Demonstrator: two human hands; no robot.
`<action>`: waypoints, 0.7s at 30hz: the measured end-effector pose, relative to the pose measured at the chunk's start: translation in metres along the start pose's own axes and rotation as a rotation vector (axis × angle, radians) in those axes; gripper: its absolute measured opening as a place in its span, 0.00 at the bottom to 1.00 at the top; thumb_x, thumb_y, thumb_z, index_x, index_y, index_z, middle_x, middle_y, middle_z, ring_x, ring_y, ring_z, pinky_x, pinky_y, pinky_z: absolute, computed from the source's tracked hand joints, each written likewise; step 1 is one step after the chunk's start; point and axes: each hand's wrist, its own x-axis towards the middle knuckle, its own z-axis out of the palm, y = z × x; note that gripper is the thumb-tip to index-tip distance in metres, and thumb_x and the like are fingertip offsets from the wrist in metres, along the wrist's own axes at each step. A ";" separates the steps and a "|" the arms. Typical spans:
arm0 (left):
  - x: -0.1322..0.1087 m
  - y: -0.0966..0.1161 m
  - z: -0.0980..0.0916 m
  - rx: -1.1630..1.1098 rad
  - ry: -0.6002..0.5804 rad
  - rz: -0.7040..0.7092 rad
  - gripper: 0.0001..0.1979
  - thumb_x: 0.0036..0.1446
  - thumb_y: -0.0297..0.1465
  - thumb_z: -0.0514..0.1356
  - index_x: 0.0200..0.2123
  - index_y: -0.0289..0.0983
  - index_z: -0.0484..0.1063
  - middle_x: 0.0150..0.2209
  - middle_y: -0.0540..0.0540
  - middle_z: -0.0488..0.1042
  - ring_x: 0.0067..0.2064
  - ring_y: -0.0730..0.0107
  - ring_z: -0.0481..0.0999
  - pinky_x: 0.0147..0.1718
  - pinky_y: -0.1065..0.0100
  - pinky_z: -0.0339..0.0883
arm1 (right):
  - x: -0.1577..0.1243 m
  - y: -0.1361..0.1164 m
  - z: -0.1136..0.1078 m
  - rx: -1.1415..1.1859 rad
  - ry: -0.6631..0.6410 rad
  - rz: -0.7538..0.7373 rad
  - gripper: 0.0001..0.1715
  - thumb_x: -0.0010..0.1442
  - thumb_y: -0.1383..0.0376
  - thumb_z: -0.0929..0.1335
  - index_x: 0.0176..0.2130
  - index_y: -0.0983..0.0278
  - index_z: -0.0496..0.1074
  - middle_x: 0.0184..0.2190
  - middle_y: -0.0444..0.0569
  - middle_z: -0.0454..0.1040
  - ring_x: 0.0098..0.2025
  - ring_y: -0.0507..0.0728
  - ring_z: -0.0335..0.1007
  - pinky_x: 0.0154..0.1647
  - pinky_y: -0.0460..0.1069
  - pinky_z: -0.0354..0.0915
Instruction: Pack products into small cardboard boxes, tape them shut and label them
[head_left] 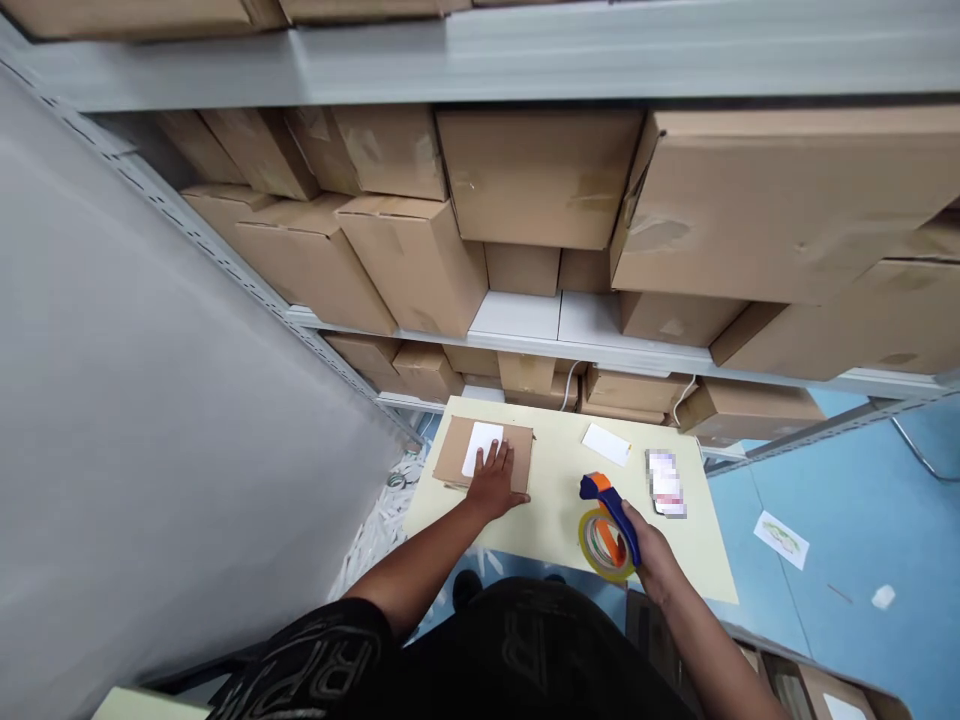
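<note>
My left hand (493, 482) lies with fingers spread on a small cardboard box (452, 452). Its fingertips rest partly over a white label (481, 440) on the box's top. In my right hand (651, 553) is a blue and orange tape dispenser (621, 522), gripped by its handle. A roll of tape (587, 550) with a yellow edge sits in the dispenser, held above the front part of the pale yellow table (547, 520). The dispenser is apart from the box, to its right.
A white slip (607, 444) and a phone (665, 482) lie on the table's right half. Shelves with cardboard boxes (420, 262) rise behind. A grey wall (187, 420) stands left. White scraps (375, 530) and a printed card (781, 539) lie on the blue floor.
</note>
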 end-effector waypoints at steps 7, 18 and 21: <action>-0.010 0.021 -0.021 -0.103 -0.074 -0.024 0.51 0.57 0.58 0.61 0.74 0.35 0.52 0.76 0.32 0.43 0.76 0.39 0.40 0.71 0.38 0.38 | 0.013 -0.128 0.041 -0.150 0.041 -0.456 0.25 0.56 0.44 0.72 0.32 0.65 0.80 0.27 0.50 0.81 0.32 0.61 0.77 0.34 0.51 0.70; -0.082 -0.054 -0.046 -0.307 0.171 -0.166 0.24 0.62 0.37 0.62 0.61 0.39 0.71 0.71 0.38 0.60 0.74 0.46 0.54 0.71 0.43 0.47 | 0.030 -0.337 0.164 -1.461 0.577 -1.150 0.39 0.67 0.42 0.64 0.45 0.76 0.79 0.37 0.71 0.80 0.39 0.62 0.70 0.41 0.57 0.53; -0.094 -0.082 -0.039 -0.408 0.226 -0.222 0.27 0.60 0.34 0.62 0.63 0.38 0.69 0.71 0.37 0.60 0.73 0.47 0.55 0.71 0.46 0.49 | 0.051 -0.349 0.180 -1.531 0.534 -1.121 0.45 0.67 0.40 0.62 0.46 0.81 0.78 0.40 0.75 0.77 0.43 0.63 0.69 0.43 0.59 0.52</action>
